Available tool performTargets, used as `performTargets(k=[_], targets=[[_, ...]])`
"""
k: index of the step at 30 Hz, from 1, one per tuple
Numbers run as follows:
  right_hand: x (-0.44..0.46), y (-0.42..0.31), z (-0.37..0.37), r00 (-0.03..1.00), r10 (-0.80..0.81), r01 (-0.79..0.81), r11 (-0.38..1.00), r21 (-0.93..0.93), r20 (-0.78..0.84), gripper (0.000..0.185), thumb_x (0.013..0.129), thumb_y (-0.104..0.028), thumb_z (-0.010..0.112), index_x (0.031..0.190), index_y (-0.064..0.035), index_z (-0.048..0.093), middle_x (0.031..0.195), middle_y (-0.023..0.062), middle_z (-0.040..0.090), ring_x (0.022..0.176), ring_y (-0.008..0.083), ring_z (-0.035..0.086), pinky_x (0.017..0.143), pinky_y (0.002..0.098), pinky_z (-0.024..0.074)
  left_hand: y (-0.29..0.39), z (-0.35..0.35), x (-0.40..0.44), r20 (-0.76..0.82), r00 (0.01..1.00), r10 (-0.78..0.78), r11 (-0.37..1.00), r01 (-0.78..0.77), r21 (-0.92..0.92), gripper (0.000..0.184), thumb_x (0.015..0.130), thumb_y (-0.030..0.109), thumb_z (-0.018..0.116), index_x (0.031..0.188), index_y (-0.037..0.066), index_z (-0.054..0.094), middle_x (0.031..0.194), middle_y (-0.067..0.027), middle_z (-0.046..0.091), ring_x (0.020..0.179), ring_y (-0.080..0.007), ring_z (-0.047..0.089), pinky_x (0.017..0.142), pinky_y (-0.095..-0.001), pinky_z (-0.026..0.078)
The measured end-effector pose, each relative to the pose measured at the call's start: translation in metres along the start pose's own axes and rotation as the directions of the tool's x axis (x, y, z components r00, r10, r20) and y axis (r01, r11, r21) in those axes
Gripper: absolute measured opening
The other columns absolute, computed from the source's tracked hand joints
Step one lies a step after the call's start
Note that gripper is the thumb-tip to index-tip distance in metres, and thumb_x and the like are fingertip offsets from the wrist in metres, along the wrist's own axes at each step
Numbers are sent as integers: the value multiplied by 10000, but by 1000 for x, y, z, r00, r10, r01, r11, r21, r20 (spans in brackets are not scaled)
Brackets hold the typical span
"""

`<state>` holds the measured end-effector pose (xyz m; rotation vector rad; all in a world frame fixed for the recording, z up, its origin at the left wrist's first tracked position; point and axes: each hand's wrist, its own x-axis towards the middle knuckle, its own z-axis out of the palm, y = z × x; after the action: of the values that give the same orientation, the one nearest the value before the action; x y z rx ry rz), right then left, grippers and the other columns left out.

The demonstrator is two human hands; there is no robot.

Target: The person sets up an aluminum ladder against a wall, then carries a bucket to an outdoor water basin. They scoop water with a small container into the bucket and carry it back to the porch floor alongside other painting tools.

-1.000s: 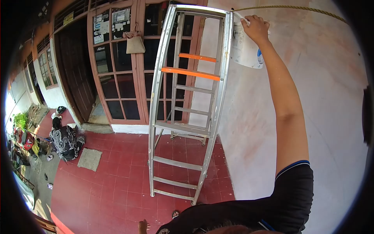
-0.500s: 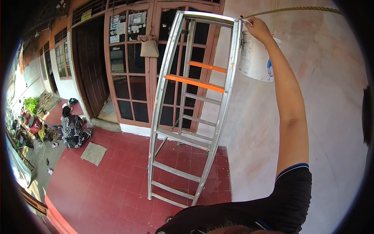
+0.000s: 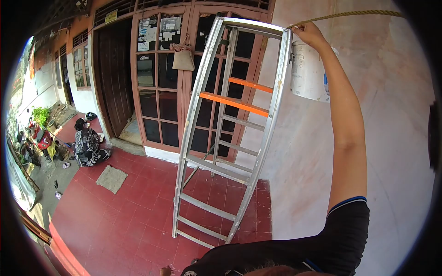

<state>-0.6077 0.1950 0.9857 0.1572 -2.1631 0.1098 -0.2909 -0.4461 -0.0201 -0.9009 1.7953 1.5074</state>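
Note:
My right hand [image 3: 312, 35] is raised at the top right corner of an aluminium stepladder [image 3: 262, 156]. Its fingers are pinched together where a twisted yellow-brown rope [image 3: 350, 16] meets the ladder's top. What lies between the fingertips is too small to make out. Just below this hand hangs a white plastic bucket [image 3: 305, 73], partly hidden by my forearm; what it hangs from does not show clearly. A small patch of skin [image 3: 165, 271] at the bottom edge may be my left hand, mostly cut off by the frame.
The ladder stands on red floor tiles [image 3: 133, 207] beside a patchy pale wall [image 3: 386, 138]. Behind it are glazed wooden doors [image 3: 159, 108] with a hanging bag [image 3: 183, 60]. A person [image 3: 88, 145] sits low at the left, near a grey mat [image 3: 111, 179].
The view has shifted slightly, so ladder, bucket and my right hand appear a little lower and further right. My right hand keeps its place by the ladder top. Skin shows at the bottom edge.

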Motion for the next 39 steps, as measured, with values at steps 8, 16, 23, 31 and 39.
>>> performTargets(k=[8,16,23,31,39], targets=[[9,31,-16,980,151,-152,988,3,-130,324,810,-327,661,857,-7,678,716,73,640,631,164,576,617,304,455,-14,8,2,1,997,-73,997,73,-18,447,965,361,389,998,-56,546,880,-206,659,641,-340,666,508,-473,556],[-23,67,-29,889,271,-208,957,203,-370,416,821,-378,650,984,5,659,797,100,675,728,201,629,696,312,485,-21,1,10,-5,996,-85,992,84,-99,448,968,365,389,1006,-54,543,881,-203,660,639,-336,666,503,-466,554],[-64,85,-46,817,230,-121,965,233,-528,471,844,-414,636,1050,9,646,904,123,678,830,202,633,771,294,477,15,-4,-15,-7,999,37,999,-37,-38,460,969,397,386,1039,-27,547,897,-180,667,653,-310,669,497,-422,545],[-144,72,-78,784,172,-105,984,147,-597,509,865,-438,611,1069,28,646,1010,167,668,947,219,620,841,287,456,7,28,-10,-34,999,-26,1000,27,8,391,945,368,442,951,0,574,787,-132,665,621,-256,666,499,-386,542],[-247,26,-91,809,168,100,905,414,-563,321,963,-243,521,930,69,590,703,77,483,630,178,457,599,315,424,36,31,-63,-212,958,191,973,-156,173,409,916,375,479,895,-9,620,806,-126,687,662,-205,674,516,-335,524]])
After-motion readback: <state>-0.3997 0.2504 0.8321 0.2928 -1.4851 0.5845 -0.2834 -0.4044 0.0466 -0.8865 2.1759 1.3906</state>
